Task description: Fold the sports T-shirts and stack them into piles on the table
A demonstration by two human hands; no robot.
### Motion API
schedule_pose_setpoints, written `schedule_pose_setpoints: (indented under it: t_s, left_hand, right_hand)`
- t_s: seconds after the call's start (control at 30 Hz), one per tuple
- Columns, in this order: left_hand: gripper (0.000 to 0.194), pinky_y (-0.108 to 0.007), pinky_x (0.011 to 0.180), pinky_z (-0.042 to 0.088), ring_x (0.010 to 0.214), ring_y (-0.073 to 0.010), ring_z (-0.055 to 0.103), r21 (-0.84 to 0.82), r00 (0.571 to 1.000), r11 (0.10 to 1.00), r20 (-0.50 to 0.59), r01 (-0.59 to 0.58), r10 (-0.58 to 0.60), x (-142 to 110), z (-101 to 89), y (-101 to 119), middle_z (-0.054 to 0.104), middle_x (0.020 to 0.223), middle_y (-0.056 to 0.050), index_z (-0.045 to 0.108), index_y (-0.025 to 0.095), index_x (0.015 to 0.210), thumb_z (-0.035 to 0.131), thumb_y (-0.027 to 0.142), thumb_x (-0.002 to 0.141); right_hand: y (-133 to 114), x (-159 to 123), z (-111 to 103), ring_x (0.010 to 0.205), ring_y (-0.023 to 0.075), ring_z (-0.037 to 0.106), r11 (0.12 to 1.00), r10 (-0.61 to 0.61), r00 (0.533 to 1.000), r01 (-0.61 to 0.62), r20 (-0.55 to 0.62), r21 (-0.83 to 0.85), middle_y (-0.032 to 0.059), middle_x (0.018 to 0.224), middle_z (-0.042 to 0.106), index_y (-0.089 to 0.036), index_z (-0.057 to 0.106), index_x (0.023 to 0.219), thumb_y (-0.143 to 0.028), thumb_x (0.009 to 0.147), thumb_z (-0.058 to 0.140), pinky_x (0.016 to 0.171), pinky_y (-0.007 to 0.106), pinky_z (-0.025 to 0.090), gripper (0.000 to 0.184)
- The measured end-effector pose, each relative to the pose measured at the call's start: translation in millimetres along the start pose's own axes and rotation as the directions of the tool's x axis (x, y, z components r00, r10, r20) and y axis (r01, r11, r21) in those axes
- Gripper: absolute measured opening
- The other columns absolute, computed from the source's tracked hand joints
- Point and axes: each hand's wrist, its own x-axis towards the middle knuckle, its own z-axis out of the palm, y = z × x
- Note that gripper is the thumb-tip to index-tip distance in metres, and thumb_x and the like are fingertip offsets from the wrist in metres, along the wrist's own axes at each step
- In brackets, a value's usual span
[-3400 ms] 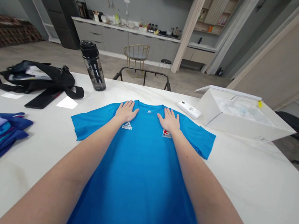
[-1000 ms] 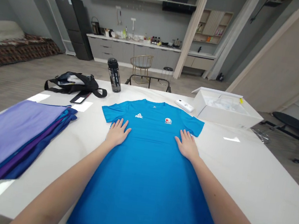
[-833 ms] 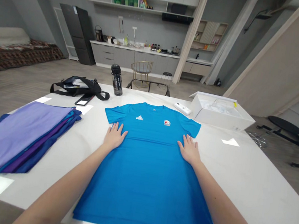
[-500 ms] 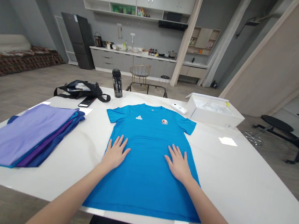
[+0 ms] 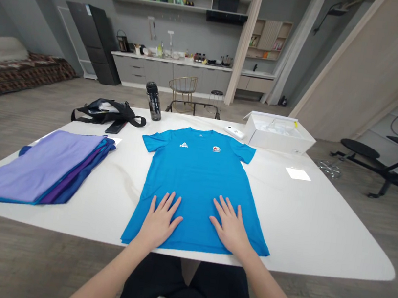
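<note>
A blue shirt is lying flat on the white bench. The left hand and right hand are resting on its bottom half, each grip spread wide and holding nothing, maybe making it smooth. A clothes pile is sitting left of the shirt, probably giving it room.

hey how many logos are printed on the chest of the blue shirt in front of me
2: on the blue shirt, a white PEAK logo toward your left and a red-star badge toward your right. Neither looks covered.
</note>
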Motion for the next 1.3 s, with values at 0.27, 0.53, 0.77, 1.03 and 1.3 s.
schedule_pose_setpoints:
  t_s: [0.27, 0.53, 0.77, 1.03, 1.3]
  left_hand:
    - [0.069, -0.056, 0.124, 0.026, 0.155, -0.0321, 0.024, 0.023, 0.986, 0.99, -0.093, 0.138, -0.136, -44.1, 5.0, -21.5, 0.025, 0.167, -0.005, 0.031, 0.029, 0.161, 0.034, 0.062, 0.101]
    - [0.062, -0.052, 0.12, 0.035, 0.149, -0.0305, 0.038, -0.026, 0.976, 0.987, -0.147, 0.161, -0.163, -66.2, -2.4, -18.5, 0.036, 0.164, -0.009, 0.046, 0.024, 0.154, 0.039, 0.057, 0.102]
    - [0.059, -0.052, 0.116, 0.041, 0.143, -0.0321, 0.046, -0.147, 0.96, 0.98, -0.224, 0.136, -0.166, -45.3, -20.7, -51.7, 0.042, 0.16, -0.014, 0.047, 0.021, 0.151, 0.044, 0.053, 0.101]
    - [0.062, -0.053, 0.124, 0.027, 0.155, -0.031, 0.025, -0.106, 0.995, 0.994, -0.101, 0.013, -0.023, 72.3, -22.0, -3.7, 0.025, 0.168, -0.013, 0.039, 0.019, 0.157, 0.035, 0.051, 0.104]
    - [0.063, -0.054, 0.126, 0.019, 0.156, -0.0284, 0.021, -0.036, 0.998, 0.998, -0.011, 0.059, -0.059, 102.0, 8.3, -9.6, 0.026, 0.167, -0.008, 0.035, 0.026, 0.16, 0.028, 0.056, 0.104]
  right_hand:
    - [39.7, -52.9, 11.9, 0.156, 0.0312, 0.02, 0.978, 0.195, 0.977, -0.201, -0.084, -0.06, 0.0055, 0.167, 0.026, -0.023, 0.032, 0.161, -0.063, 0.103, 0.026, 0.126, 0.055, 0.019, 0.071]
    - [51.1, -75.6, 20.4, 0.154, 0.0362, 0.024, 0.978, 0.209, 0.969, -0.207, -0.132, 0.024, 0.0139, 0.165, 0.032, -0.013, 0.038, 0.158, -0.063, 0.101, 0.031, 0.124, 0.058, 0.024, 0.076]
    - [49.3, -42.4, 6.6, 0.154, 0.0326, 0.026, 0.988, 0.057, 0.995, -0.044, -0.084, 0.149, 0.0142, 0.164, 0.034, -0.017, 0.042, 0.156, -0.059, 0.104, 0.033, 0.123, 0.058, 0.026, 0.067]
    - [-17.5, 62.2, -16.7, 0.156, 0.0273, 0.019, 0.978, -0.134, 0.989, 0.143, -0.069, 0.15, 0.0065, 0.168, 0.027, -0.025, 0.036, 0.159, -0.059, 0.104, 0.031, 0.125, 0.056, 0.017, 0.065]
    - [20.0, 99.5, 4.0, 0.156, 0.0342, 0.018, 0.976, 0.21, 0.978, -0.21, -0.01, -0.053, 0.0078, 0.169, 0.024, -0.027, 0.03, 0.162, -0.058, 0.106, 0.023, 0.123, 0.061, 0.015, 0.064]
